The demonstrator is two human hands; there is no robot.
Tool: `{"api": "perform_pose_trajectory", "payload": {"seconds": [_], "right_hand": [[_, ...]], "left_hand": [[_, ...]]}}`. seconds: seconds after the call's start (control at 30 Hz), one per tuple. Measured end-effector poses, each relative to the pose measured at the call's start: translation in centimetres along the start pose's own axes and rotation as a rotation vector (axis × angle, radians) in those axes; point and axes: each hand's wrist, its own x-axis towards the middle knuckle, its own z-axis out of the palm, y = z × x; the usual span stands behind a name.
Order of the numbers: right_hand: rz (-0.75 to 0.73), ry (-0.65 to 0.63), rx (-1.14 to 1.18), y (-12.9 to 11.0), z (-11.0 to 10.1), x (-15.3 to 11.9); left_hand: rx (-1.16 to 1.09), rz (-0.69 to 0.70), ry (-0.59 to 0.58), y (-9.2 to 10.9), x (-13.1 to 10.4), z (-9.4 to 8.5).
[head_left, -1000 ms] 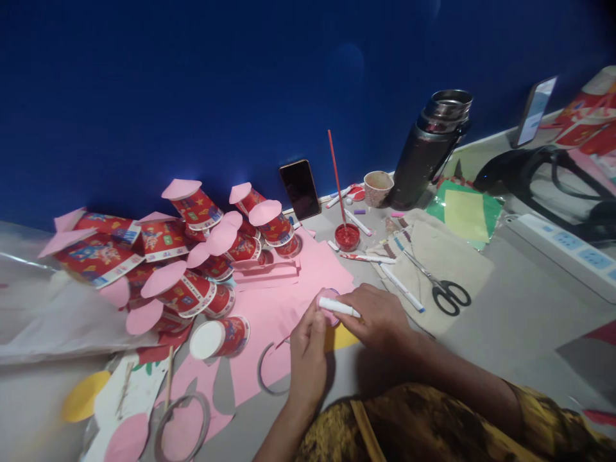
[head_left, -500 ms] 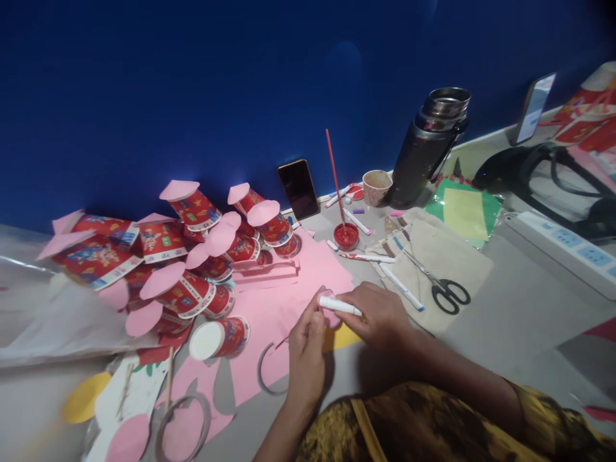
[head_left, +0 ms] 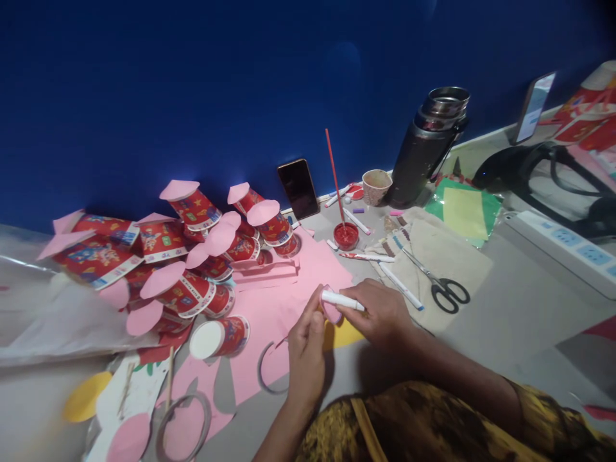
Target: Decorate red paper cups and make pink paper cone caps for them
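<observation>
My left hand [head_left: 308,337] is closed in a pinch on a small pink paper piece [head_left: 332,313], held above the table at the centre of the view. In the fingers of my right hand [head_left: 378,311] lies a white marker [head_left: 342,300], its far end against the pink piece. Fingers hide part of both the paper and the pen. Beneath the hands, a yellow paper piece [head_left: 345,333] shows beside the large pink paper sheet [head_left: 269,301]. A white-and-red paper cup [head_left: 226,337] lies on its side left of my hands.
Several red paper cups [head_left: 178,289] with pink cone tops crowd the left. Tape rings [head_left: 206,417] lie in front. Scissors [head_left: 447,292] rest on a beige cloth [head_left: 462,250]. Behind stand a phone [head_left: 298,189], a red paint pot [head_left: 346,237] and a black flask [head_left: 423,154]. A power strip [head_left: 563,247] is right.
The marker has shifted slightly to the right against the pink piece, along with my right hand. The pink piece has tilted a little. My left hand has barely moved.
</observation>
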Motion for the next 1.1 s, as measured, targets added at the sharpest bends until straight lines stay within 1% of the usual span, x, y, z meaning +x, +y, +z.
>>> {"api": "perform_pose_trajectory", "payload": {"seconds": [0.1, 0.17, 0.23, 0.5, 0.6, 0.7, 0.8, 0.9, 1.1], "right_hand": [[-0.071, -0.039, -0.025, 0.30, -0.01, -0.01], [-0.122, -0.073, -0.035, 0.37, 0.04, -0.06], [-0.136, -0.083, -0.041, 0.29, 0.13, -0.13], [0.003, 0.021, 0.011, -0.20, 0.33, -0.24], [-0.003, 0.019, 0.011, 0.02, 0.20, -0.19], [-0.043, -0.044, -0.018, 0.26, 0.13, -0.20], [-0.101, -0.095, -0.035, 0.28, 0.13, -0.25], [-0.109, -0.071, -0.037, 0.03, 0.19, -0.28], [0.003, 0.008, 0.015, -0.18, 0.15, -0.15]], "left_hand": [[-0.065, -0.033, 0.013, 0.17, 0.31, -0.16], [-0.031, -0.038, 0.016, 0.47, 0.38, -0.18], [0.007, -0.035, 0.012, 0.70, 0.31, -0.14], [0.045, -0.007, -0.011, 0.36, -0.46, 0.21], [0.006, 0.004, 0.010, 0.40, -0.39, 0.17], [-0.030, 0.000, 0.042, 0.51, -0.08, -0.06], [-0.018, -0.013, 0.034, 0.61, 0.15, -0.28], [0.036, -0.013, 0.018, 0.79, 0.05, -0.26], [0.103, 0.025, 0.014, 0.86, -0.55, 0.19]]}}
